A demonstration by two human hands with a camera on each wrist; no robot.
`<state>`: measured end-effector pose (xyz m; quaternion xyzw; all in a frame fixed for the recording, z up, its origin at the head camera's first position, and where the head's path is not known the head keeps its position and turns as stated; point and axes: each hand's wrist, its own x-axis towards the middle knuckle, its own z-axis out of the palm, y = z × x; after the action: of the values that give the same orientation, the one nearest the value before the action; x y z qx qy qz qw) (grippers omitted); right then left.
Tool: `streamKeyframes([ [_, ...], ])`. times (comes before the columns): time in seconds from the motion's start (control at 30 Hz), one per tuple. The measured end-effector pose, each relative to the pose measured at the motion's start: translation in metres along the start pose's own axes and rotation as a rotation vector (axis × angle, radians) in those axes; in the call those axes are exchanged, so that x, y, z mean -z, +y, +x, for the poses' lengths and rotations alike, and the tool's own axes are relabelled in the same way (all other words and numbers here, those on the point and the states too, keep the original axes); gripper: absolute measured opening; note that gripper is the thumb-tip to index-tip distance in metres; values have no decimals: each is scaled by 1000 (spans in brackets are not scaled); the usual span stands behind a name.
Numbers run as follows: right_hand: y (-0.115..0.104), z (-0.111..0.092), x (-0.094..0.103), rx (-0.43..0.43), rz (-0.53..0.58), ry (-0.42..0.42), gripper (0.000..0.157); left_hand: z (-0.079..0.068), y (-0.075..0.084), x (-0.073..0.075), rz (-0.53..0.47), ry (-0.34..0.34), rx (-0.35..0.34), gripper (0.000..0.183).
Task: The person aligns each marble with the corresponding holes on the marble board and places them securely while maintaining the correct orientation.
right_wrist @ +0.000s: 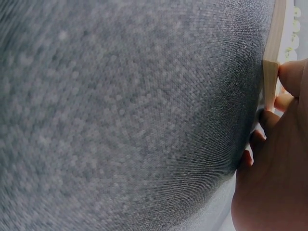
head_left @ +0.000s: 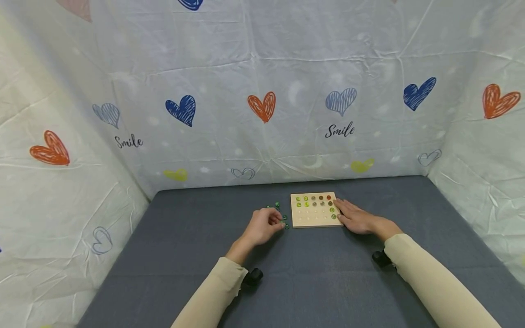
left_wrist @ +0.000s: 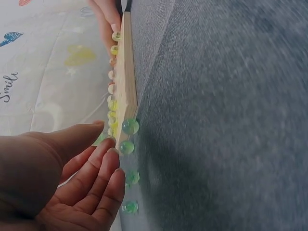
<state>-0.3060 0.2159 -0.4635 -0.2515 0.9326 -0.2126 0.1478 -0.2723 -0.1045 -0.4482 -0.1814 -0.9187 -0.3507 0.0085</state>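
A pale wooden board (head_left: 311,221) with rows of small hollows lies on the table, holding several glass marbles. Yellow-green marbles (head_left: 306,198) fill its left end; clear, brown and red ones follow to the right. Beside the board's left edge my left hand (head_left: 262,226) pinches a green marble (left_wrist: 98,140) between thumb and fingertips, partly hidden by them. Several loose green marbles (left_wrist: 130,126) lie around that hand. My right hand (head_left: 358,219) rests at the board's right edge, thumb touching the near corner and fingers extended along the side.
A dark grey cloth (head_left: 197,246) covers the table. Behind and at both sides hangs a white sheet (head_left: 221,150) printed with hearts and the word Smile. A black wrist camera (head_left: 253,277) sits on the left wrist, another camera (head_left: 381,258) on the right.
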Motion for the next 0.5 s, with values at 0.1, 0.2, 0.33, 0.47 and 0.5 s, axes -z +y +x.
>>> streamKeyframes([
  [0.1,-1,0,0,-2,2,4,56,2,2,-3,1,4,2,14],
  [0.2,-2,-1,1,-3,0,6,56,5,5,-7,-7,6,-2,13],
  [0.33,-2,-1,2,-4,4,1,56,10,8,-12,-18,4,-16,12],
  [0.47,-1,-1,1,-3,7,-2,56,16,13,-17,-33,3,-31,12],
  [0.5,-1,-1,1,-4,8,-2,56,17,14,-18,-41,1,-32,11],
])
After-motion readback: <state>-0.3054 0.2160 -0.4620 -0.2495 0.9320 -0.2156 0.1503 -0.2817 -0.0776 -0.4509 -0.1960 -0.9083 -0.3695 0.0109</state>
